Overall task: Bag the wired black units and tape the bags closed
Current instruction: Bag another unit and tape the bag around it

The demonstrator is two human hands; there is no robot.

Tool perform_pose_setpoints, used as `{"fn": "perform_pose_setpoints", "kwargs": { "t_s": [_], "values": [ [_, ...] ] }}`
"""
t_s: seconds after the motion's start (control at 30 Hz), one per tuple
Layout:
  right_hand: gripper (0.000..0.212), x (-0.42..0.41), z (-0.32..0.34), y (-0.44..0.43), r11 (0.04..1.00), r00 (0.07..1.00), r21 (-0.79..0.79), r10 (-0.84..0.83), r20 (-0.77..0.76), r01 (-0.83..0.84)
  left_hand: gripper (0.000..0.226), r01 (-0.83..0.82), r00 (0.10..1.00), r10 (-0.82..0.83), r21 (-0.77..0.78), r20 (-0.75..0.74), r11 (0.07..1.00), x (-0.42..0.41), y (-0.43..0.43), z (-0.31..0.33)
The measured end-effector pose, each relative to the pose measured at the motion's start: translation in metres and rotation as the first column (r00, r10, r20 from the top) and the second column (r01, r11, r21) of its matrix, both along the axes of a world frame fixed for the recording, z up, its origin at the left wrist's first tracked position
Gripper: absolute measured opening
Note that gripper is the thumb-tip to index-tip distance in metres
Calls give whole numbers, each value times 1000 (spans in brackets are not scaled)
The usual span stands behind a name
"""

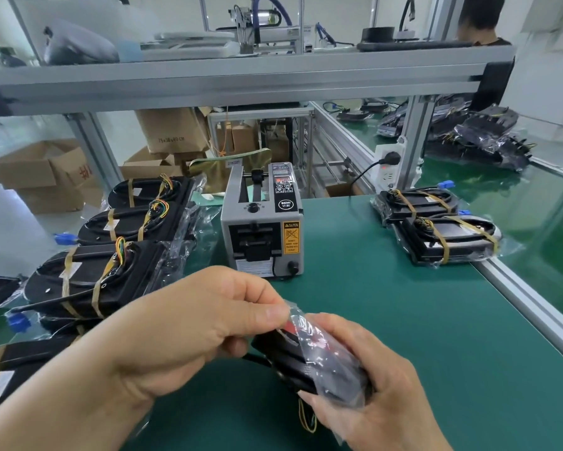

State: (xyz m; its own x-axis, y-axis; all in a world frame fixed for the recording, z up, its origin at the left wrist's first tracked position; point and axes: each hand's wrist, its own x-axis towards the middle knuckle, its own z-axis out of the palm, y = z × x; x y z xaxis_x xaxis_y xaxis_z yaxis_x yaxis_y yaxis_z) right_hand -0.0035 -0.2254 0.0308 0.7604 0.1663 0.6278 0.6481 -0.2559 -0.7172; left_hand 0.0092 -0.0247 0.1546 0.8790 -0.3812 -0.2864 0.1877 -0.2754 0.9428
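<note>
I hold a wired black unit (309, 362) in a clear plastic bag low in the middle, above the green mat. My right hand (371, 385) grips the unit's right side through the bag. My left hand (189, 323) pinches the bag's flap at the unit's top end between thumb and fingers. Thin yellow and green wires hang below the unit. The grey tape dispenser (262, 222) stands just behind my hands. Several taped black units (91, 278) in open bags lie in a row on the left. Two bagged units (442, 222) lie at the right by the table's rail.
An aluminium rail (530, 307) edges the mat on the right, with a green conveyor (534, 196) beyond it carrying a pile of bagged units (482, 135). A shelf beam (241, 79) crosses overhead. Cardboard boxes (45, 174) stand on the floor behind. A person stands at the far right back.
</note>
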Motion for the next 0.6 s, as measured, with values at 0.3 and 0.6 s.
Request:
{"fn": "perform_pose_setpoints", "kwargs": {
  "t_s": [0.3,0.6],
  "values": [
    [74,1,0,-3,1000,992,13,1,-123,1,23,-159,940,136,50,314,986,-12,-14,-8],
    [72,0,5,-1,1000,995,10,10,-95,-9,31,-194,910,122,148,397,970,-8,-21,-12]
  ]
}}
